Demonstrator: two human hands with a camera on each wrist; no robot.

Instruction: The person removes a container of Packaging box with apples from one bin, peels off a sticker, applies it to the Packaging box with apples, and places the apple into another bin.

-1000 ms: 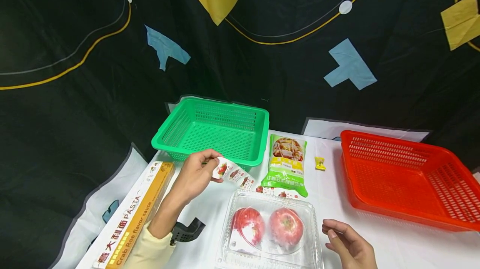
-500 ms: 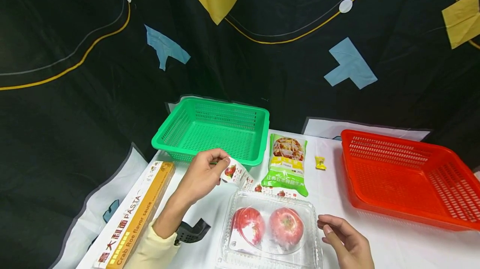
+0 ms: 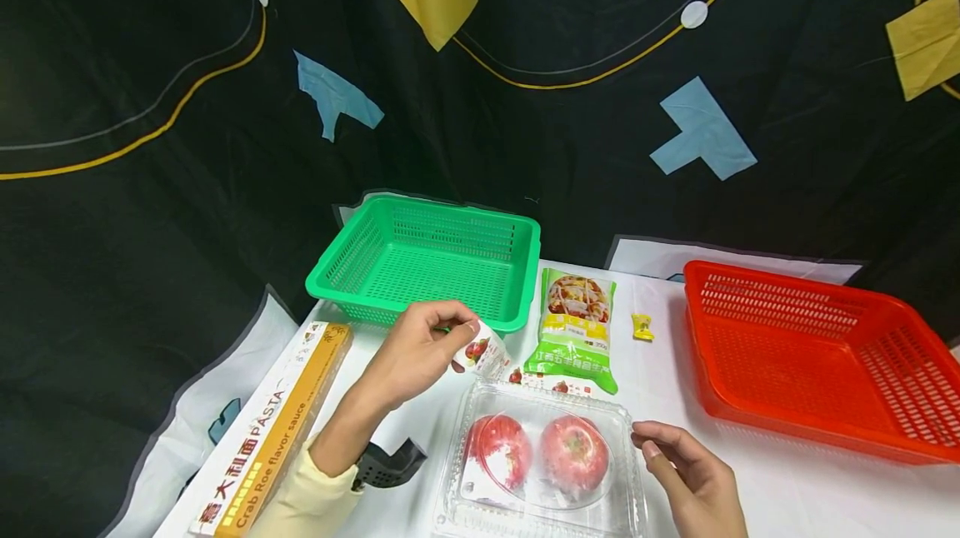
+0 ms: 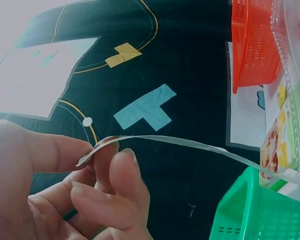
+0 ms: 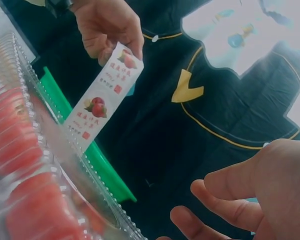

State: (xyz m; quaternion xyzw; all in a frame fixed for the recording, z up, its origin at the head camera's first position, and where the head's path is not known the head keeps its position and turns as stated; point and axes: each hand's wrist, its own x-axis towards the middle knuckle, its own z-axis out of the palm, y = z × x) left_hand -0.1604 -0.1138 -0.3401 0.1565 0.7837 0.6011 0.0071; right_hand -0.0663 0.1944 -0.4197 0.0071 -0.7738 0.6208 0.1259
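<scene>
The right hand point(image 3: 693, 475), nearest, has edged closer to the clear box point(image 3: 454, 471) since a second ago; its fingers are loosely curled around nothing, just beside the box's right edge. The wrist is cut off by the frame. Inside the box sit two red fruits point(image 3: 573, 453), side by side and blurred by the ribbed plastic.

Farther off, the left hand point(image 3: 423, 351) has shifted rightward, carrying the label strip point(image 5: 107, 95) with it — thumb and forefinger pinch one end, covering that tip. From there the strip's long axis slopes down and rightward, bowing in the left wrist view, its printed face toward the right wrist camera. The rest seems to lie flat beyond the box's far edge, though the bend is partly hidden and the small print unreadable.

Beyond stand the green basket point(image 3: 442, 271), the green-and-yellow bag point(image 3: 576, 330) and — well to the right — the red basket point(image 3: 772, 355), all unmoved.
</scene>
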